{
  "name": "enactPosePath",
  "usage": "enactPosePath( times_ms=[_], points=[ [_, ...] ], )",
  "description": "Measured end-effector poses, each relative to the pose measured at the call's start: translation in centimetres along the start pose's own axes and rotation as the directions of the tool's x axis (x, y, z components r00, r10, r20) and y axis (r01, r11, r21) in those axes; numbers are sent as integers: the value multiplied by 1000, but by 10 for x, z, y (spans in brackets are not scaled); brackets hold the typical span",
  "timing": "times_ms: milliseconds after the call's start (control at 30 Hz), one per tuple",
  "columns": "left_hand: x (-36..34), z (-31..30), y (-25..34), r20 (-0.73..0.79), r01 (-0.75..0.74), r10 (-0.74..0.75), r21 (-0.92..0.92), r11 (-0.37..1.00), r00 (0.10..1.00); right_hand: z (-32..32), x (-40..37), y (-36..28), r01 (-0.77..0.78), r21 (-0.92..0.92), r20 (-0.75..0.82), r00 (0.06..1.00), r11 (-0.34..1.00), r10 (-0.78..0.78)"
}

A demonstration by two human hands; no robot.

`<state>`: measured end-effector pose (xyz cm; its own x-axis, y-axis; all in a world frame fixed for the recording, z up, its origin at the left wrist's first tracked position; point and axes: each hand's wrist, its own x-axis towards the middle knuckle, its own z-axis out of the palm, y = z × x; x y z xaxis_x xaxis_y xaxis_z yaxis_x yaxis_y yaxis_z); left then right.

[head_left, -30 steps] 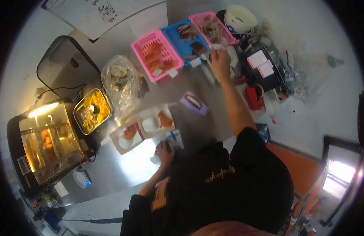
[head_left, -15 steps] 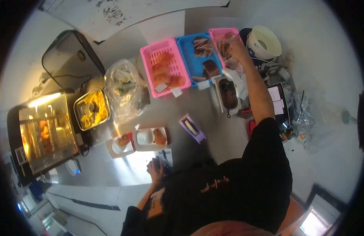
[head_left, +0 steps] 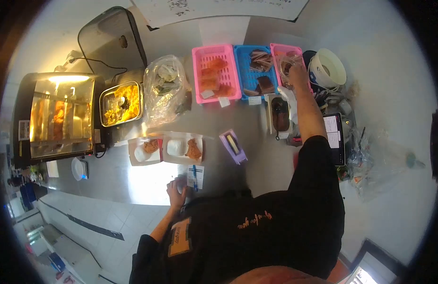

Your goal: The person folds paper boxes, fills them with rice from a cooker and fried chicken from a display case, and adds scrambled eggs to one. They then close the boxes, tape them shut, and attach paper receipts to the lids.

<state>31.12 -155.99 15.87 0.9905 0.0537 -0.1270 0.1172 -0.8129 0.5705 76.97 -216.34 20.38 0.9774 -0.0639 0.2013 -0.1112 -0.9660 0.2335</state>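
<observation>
My right hand [head_left: 297, 75] reaches over the small pink basket [head_left: 279, 48] at the back right, its fingers closed on a clear plastic bag [head_left: 286, 60] with brown contents. At the counter's front edge my left hand [head_left: 175, 194] is curled round a small greyish thing that I cannot make out. Beside it lies a blue pen [head_left: 195, 178] on a printed slip [head_left: 200, 173]. Two open paper boxes, one left [head_left: 145, 159] and one right [head_left: 171, 159], hold white rice and fried pieces. A purple holder [head_left: 240, 158] lies right of them.
A pink basket [head_left: 198, 71] and a blue basket [head_left: 243, 61] hold packets. Leftward are a clear bag [head_left: 163, 99], a steel tray of yellow food [head_left: 138, 111] and a lit warmer [head_left: 63, 158]. Rightward stand a sauce container [head_left: 280, 118], a tablet [head_left: 341, 142] and a white bucket [head_left: 330, 66].
The camera view has shifted, so the counter items appear further right, with those at left also higher. My right hand is still at the small pink basket and my left hand at the counter edge.
</observation>
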Motion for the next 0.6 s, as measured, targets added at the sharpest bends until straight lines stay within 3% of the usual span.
enactPosePath(
  times_ms=[67, 167, 267, 367, 467, 567, 600],
  points=[
    [-14, -1, -4, -18, 37, -37, -15, 999, 999, -5, 8, 2, 65, 39, 116, 991, 997, -69],
    [-32, 1, -12, -55, 91, -93, -35, 995, 994, -26, 5, -4, -69, 246, -108, 989, 967, 98],
    [-47, 6, -21, -115, 115, -121, -58, 992, 986, -101, -16, -1, -193, 436, 65, 981, 879, 183],
    [-48, 10, -32, -177, 118, -129, -74, 990, 976, -29, -2, 47, -51, 646, -283, 911, 761, 301],
    [-45, 7, -44, -183, 86, -106, -112, 990, 977, -92, -35, 21, -69, 963, -23, 943, 262, 332],
    [-39, -2, -57, -200, 69, -94, -130, 989, 975, -164, -97, -50, -125, 983, 144, 979, -138, 143],
    [-38, -4, -62, -214, 80, -109, -140, 987, 971, -173, -119, -73, -197, 969, 199, 980, -149, 3]
  ],
)
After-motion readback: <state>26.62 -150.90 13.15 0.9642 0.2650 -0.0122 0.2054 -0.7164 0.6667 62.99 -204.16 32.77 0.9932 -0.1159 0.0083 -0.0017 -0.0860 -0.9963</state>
